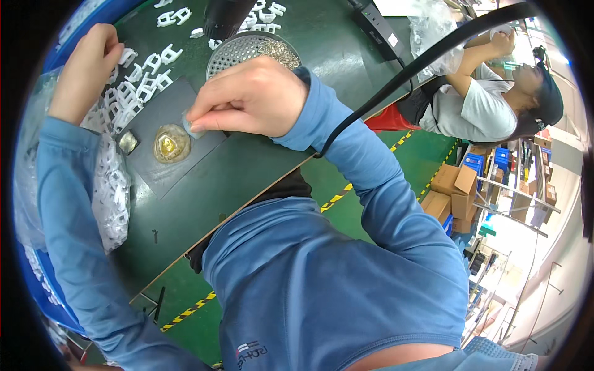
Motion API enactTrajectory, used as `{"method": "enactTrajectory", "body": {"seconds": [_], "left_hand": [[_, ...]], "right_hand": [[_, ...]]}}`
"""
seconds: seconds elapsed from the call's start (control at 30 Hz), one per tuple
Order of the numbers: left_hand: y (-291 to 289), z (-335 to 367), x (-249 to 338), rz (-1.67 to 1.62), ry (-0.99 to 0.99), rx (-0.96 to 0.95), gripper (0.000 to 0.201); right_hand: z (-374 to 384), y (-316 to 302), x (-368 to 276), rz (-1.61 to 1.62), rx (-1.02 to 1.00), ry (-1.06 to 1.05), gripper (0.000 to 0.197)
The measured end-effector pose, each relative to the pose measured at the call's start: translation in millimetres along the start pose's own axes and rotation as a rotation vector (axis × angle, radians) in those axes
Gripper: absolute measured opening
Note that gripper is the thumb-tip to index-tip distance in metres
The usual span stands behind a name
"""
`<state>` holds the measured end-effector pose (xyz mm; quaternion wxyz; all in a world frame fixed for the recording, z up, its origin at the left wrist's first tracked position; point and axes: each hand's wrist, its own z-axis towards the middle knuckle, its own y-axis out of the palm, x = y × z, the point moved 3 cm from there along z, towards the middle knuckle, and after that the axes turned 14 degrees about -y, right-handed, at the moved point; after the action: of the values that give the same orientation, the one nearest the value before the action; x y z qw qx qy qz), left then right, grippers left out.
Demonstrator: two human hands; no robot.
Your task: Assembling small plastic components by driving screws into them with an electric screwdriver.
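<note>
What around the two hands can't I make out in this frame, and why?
All in the head view:
Left hand: its curled fingers hide whether it grips anything.
Small pale piece: mostly covered by the right hand, shape unclear.
Tiny metal pieces in the perforated round tray: too small to tell their kind.
Black object: cut off by the top edge.

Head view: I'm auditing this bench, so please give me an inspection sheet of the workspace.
Surface: green bench, grey mat on it.
Job's things: round container with yellowish contents, on the mat; perforated metal tray holding small metal pieces; loose white plastic parts.
Clutter: clear bag of white parts; crumpled clear plastic.
Hands: left hand by the loose parts, grip unclear; right hand has fingertips together at a pale, unclear item.
Cables: black cable across the view; power strip on the bench.
Surroundings: co-worker, cardboard boxes.
</note>
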<state>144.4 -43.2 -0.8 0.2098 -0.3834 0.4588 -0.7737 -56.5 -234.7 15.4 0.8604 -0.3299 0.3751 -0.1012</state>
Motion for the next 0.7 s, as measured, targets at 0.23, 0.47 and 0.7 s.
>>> {"method": "enactTrajectory", "body": {"seconds": [0.23,0.47,0.7], "left_hand": [[-21.9,-59.9,92.2,-0.790,-0.361,-0.100,0.015],[-19.6,-113.3,114.3,-1.139,-0.489,-0.258,0.008],[-27.3,-110.3,74.3,-0.898,-0.517,0.071,0.027]], "right_hand": [[-6.5,-12.9,-12.1,-0.091,0.313,-0.011,0.034],[5.6,-7.7,-16.3,-0.126,0.347,-0.165,0.035],[-3.4,-13.9,-1.0,0.060,0.034,0.157,0.028]]}}
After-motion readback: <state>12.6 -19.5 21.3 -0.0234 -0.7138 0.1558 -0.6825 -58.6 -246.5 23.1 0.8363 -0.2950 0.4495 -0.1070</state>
